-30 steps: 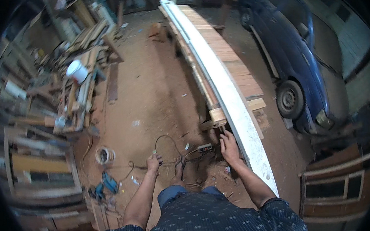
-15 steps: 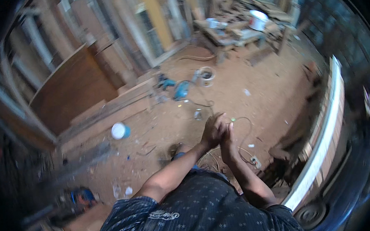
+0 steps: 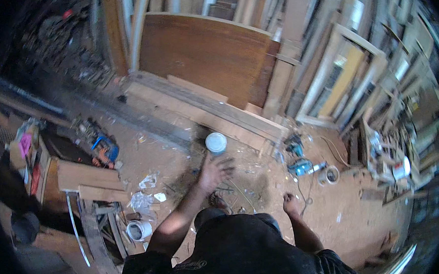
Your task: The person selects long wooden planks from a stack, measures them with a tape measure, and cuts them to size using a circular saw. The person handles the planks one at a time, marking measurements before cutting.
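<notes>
A: In the head view, with twelve straight ahead of the person, where is the left hand [image 3: 216, 172]?
B: Near half past eleven, fingers spread apart. Nearest to it is a pale-lidded tub [image 3: 216, 143], just before twelve on the dirt floor [image 3: 254, 190].
A: And the right hand [image 3: 289, 203]?
B: At two o'clock. It's small and blurred, so I can't tell whether its fingers are together or around something.
A: What's about it?
B: A teal power tool [image 3: 300, 167] at half past one, a bucket [image 3: 329, 175] farther out at two.
A: Elsewhere?
B: A brown panel [image 3: 198, 57] stands at twelve, beyond the tub; another bucket [image 3: 139, 230] sits at nine.
</notes>
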`<state>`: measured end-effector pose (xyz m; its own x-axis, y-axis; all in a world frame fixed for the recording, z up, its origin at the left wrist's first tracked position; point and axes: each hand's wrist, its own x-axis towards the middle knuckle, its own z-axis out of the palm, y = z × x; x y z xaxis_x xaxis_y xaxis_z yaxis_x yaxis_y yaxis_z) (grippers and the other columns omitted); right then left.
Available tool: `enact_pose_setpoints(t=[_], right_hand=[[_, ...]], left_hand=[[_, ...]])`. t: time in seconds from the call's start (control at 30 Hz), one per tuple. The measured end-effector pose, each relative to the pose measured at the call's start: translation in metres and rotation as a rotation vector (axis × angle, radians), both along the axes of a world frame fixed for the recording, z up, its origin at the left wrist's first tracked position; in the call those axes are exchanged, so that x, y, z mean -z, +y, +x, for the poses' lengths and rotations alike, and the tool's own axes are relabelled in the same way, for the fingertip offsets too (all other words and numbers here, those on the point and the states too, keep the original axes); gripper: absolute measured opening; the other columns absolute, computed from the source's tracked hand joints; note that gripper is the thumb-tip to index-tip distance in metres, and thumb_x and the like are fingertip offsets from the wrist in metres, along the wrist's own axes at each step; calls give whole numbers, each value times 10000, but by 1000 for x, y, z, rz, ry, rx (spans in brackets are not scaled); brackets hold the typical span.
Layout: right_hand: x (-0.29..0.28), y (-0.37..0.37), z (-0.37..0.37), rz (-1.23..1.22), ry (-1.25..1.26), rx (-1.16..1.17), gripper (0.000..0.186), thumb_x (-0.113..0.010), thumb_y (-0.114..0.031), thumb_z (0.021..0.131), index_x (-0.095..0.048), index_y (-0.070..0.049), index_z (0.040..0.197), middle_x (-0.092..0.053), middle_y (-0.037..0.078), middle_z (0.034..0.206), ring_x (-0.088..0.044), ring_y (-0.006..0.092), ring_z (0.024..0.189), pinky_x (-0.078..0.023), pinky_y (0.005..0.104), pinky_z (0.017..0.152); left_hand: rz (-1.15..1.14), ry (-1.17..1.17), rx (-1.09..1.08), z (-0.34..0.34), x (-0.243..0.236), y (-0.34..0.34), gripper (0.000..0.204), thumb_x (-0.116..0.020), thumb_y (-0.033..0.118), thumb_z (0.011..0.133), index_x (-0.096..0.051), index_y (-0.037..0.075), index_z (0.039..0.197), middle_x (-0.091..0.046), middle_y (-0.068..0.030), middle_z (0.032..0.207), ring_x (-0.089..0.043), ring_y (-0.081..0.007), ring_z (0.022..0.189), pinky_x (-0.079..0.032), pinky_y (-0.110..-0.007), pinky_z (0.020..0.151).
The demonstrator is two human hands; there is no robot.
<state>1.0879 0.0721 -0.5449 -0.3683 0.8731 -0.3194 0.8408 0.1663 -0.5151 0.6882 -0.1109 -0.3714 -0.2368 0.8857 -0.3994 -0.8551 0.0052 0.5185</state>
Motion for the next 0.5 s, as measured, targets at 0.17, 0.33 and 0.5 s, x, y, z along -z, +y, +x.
enact_pose_setpoints(t=[0.17, 0.33, 0.5], right_hand=[[136, 45, -14, 107, -465, -639, 354, -633, -360, 873, -688, -66, 685, -666, 91, 660, -657, 191, 624, -534, 394, 573], [118, 55, -213, -241, -403, -393, 522, -601, -572, 876, -768, -120, 675, -717, 108, 686, -701, 265, 671, -553, 439, 657], [114, 66, -503, -332, -244, -557, 548, -618, -594, 899, -724, -101, 684, -653, 47, 583, -635, 198, 527, -513, 394, 552]], left_hand=[[-112, 165, -476, -168, 6, -116, 742, -300, 604, 1038, -308, 59, 1542, -471, -192, 1502, -450, -343, 1357, -360, -482, 1136], [-357, -38, -918, -236, 35, -201, 510, -394, 498, 1048, -521, 61, 1279, -605, -141, 1268, -622, -285, 1076, -487, -392, 948], [-363, -195, -1144, -290, 111, -277, 358, -380, 404, 1061, -568, 115, 967, -570, -32, 769, -491, -217, 591, -437, -338, 582]])
